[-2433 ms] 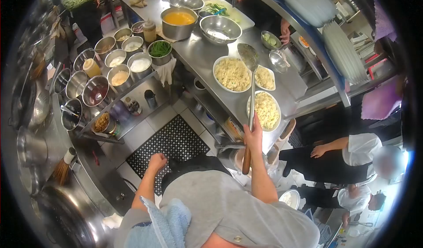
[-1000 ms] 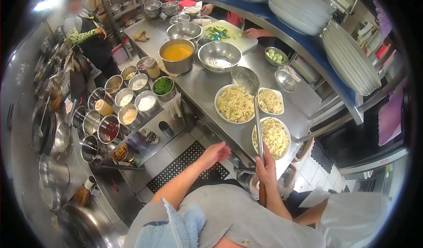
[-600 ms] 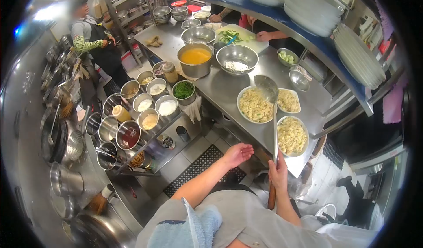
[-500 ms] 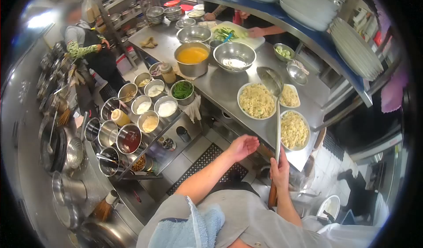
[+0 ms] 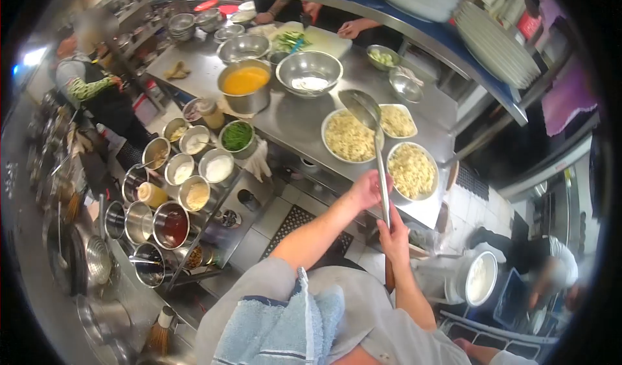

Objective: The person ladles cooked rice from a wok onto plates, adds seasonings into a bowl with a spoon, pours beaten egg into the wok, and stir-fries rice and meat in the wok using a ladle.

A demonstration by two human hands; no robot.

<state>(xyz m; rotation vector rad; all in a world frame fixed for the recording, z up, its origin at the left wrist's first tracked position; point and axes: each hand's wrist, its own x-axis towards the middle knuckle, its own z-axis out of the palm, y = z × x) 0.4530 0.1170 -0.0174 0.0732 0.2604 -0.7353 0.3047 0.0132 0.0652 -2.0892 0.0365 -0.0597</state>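
A large long-handled metal ladle (image 5: 362, 108) reaches over the steel table, its bowl above the rim of a white bowl of fried rice (image 5: 350, 136). My right hand (image 5: 394, 238) is closed around the lower handle. Higher up, my left hand (image 5: 368, 190) has its fingers at the metal shaft and appears to grip it; some fingers are partly hidden. A second bowl of fried rice (image 5: 412, 170) stands to the right of the shaft. Behind it is a smaller squarish dish of fried rice (image 5: 397, 121).
On the table (image 5: 295, 125) stand a pot of orange liquid (image 5: 245, 82) and a steel mixing bowl (image 5: 309, 73). Several ingredient tins, including chopped greens (image 5: 238, 138), fill a left-hand rack. A co-worker's hand (image 5: 357, 28) is near a cutting board (image 5: 330, 43). Plates (image 5: 495, 44) sit on an overhead shelf.
My left hand has moved from open beside the ladle to its shaft. My right hand still holds the handle. The camera view has shifted, and another person shows at lower right.
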